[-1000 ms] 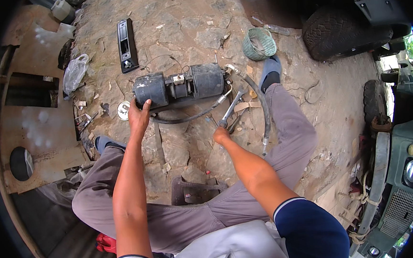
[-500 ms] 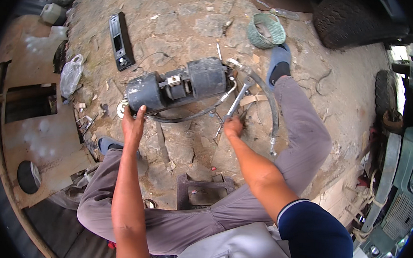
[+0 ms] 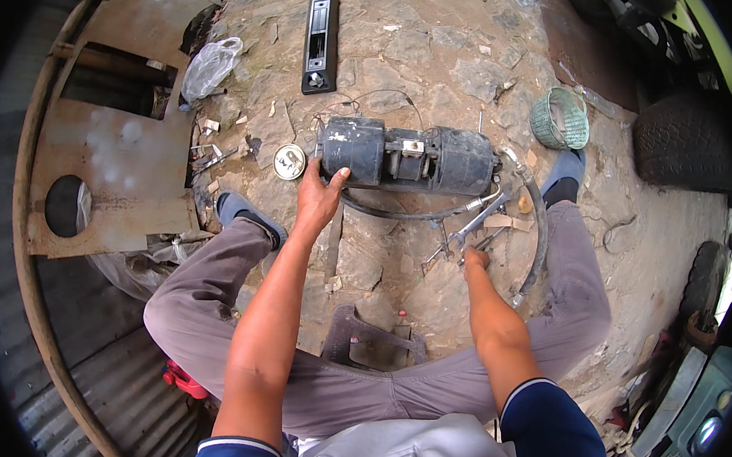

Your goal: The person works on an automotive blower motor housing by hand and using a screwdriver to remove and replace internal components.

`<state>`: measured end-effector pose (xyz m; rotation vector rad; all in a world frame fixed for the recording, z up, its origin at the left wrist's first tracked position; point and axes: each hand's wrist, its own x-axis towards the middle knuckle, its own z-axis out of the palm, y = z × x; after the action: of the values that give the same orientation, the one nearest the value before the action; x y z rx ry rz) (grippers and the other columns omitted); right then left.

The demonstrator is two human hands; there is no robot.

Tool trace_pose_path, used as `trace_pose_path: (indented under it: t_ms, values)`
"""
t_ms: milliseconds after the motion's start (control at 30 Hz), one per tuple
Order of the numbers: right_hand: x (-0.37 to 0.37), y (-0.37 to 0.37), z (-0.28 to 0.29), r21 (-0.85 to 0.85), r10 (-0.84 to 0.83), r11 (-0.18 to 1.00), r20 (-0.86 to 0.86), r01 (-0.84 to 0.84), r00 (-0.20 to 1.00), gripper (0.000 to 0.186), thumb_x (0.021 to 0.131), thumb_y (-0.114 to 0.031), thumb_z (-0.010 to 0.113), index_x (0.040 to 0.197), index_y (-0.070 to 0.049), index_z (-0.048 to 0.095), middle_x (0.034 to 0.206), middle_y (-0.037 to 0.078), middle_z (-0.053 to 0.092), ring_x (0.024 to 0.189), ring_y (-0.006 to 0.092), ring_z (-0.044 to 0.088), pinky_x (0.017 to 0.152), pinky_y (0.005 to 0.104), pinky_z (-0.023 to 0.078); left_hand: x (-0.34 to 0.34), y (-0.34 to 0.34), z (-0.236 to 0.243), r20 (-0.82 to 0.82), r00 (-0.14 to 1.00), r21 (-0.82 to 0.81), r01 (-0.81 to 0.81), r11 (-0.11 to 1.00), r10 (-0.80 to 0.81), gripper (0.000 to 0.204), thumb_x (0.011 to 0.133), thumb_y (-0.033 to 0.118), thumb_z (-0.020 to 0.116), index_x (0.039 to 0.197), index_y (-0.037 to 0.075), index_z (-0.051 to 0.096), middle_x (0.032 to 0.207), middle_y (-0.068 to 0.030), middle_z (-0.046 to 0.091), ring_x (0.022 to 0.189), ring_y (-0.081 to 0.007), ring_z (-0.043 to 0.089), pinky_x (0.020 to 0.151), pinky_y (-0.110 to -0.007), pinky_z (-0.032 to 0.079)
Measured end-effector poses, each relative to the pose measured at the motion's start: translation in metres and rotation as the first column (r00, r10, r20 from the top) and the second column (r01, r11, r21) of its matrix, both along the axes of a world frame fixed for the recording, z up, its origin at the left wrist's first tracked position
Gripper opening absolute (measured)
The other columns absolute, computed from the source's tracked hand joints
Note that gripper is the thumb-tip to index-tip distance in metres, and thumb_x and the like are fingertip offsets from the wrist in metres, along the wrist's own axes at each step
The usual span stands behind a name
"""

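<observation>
A black twin-drum blower unit [image 3: 356, 148] lies on the stony ground between my feet. My left hand [image 3: 320, 199] grips its left end, thumb on the near side and the other fingers partly hidden around the end. Beside that hand is a round, pale-topped tin [image 3: 289, 161]. My right hand [image 3: 474, 259] is low over the ground, fingers curled, right by the open jaw of a silver wrench [image 3: 477, 219]. What the curled fingers hold is hidden. A black hose [image 3: 539, 246] curves past on the right, and another hose [image 3: 399, 217] runs along the unit's near side.
A long black panel [image 3: 320, 45] lies beyond the unit. A green woven basket [image 3: 559, 121] stands by my right foot, near a big tyre [image 3: 690, 148]. At left are a plastic bag [image 3: 211, 69] and a rusty metal sheet [image 3: 112, 174]. A low dark stool [image 3: 373, 334] stands between my legs.
The view has swung, so everything sits further right in the picture. My left hand keeps its grip on the unit. My right hand has shifted slightly against the wrench's near end.
</observation>
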<state>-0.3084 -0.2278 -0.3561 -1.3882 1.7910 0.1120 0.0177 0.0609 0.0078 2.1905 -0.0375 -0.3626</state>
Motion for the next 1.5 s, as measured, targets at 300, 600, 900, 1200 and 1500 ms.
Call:
trace_pose_path:
  t_ms: [300, 600, 900, 1200, 1500]
  values:
    - [0.081, 0.037, 0.239, 0.492, -0.409, 0.826, 0.192, 0.273, 0.892, 0.036, 0.097, -0.024, 0.042, 0.125, 0.0, 0.041, 0.1, 0.02, 0.062, 0.083, 0.0323, 0.066, 0.069, 0.0467, 0.054, -0.002, 0.013, -0.017, -0.103, 0.992, -0.039, -0.075, 0.996, 0.071, 0.068, 0.083, 0.034, 0.077, 0.135, -0.004, 0.053, 0.13, -0.025, 0.061, 0.121, -0.0363, 0.059, 0.104, -0.041, 0.045]
    - [0.058, 0.095, 0.418, 0.788, -0.133, 0.595, 0.291, -0.158, 0.948, 0.009, 0.092, -0.013, 0.049, 0.095, -0.007, 0.044, 0.075, 0.009, 0.052, 0.056, 0.0189, 0.047, 0.061, 0.0375, 0.05, 0.013, -0.025, 0.01, -0.217, 0.942, 0.02, -0.257, 0.966, 0.255, 0.096, 0.08, 0.067, 0.067, 0.14, -0.005, 0.046, 0.14, -0.0267, 0.054, 0.132, -0.0393, 0.051, 0.11, -0.05, 0.038]
    - [0.067, 0.064, 0.451, -0.312, 0.647, 0.763, 0.356, -0.566, 0.674, 0.029, 0.097, -0.032, 0.065, 0.085, -0.007, 0.058, 0.063, 0.003, 0.057, 0.052, 0.0163, 0.055, 0.05, 0.0314, 0.043, 0.019, -0.013, -0.005, -0.274, 0.892, 0.028, -0.367, 0.93, 0.36, 0.08, 0.081, 0.064, 0.069, 0.123, -0.004, 0.062, 0.122, -0.0274, 0.065, 0.12, -0.041, 0.06, 0.104, -0.049, 0.043]
    - [0.122, -0.015, 0.408, -0.569, 0.69, 0.664, 0.216, -0.485, 0.691, 0.04, 0.098, -0.036, 0.062, 0.112, 0.001, 0.066, 0.095, 0.018, 0.069, 0.091, 0.03, 0.065, 0.083, 0.0396, 0.048, -0.044, 0.019, -0.039, -0.118, 0.923, -0.163, -0.382, 0.909, 0.367, 0.069, 0.085, 0.05, 0.074, 0.123, -0.006, 0.062, 0.113, -0.0214, 0.07, 0.105, -0.0291, 0.067, 0.093, -0.038, 0.049]
    - [0.099, -0.033, 0.367, -0.33, 0.742, 0.669, 0.234, -0.666, 0.629, 0.037, 0.095, -0.034, 0.066, 0.111, -0.001, 0.066, 0.092, 0.013, 0.069, 0.086, 0.0226, 0.063, 0.08, 0.0374, 0.049, -0.083, 0.039, -0.022, -0.31, 0.882, -0.221, -0.431, 0.875, 0.355, 0.067, 0.088, 0.049, 0.073, 0.121, -0.008, 0.062, 0.109, -0.0188, 0.07, 0.099, -0.0235, 0.065, 0.091, -0.036, 0.049]
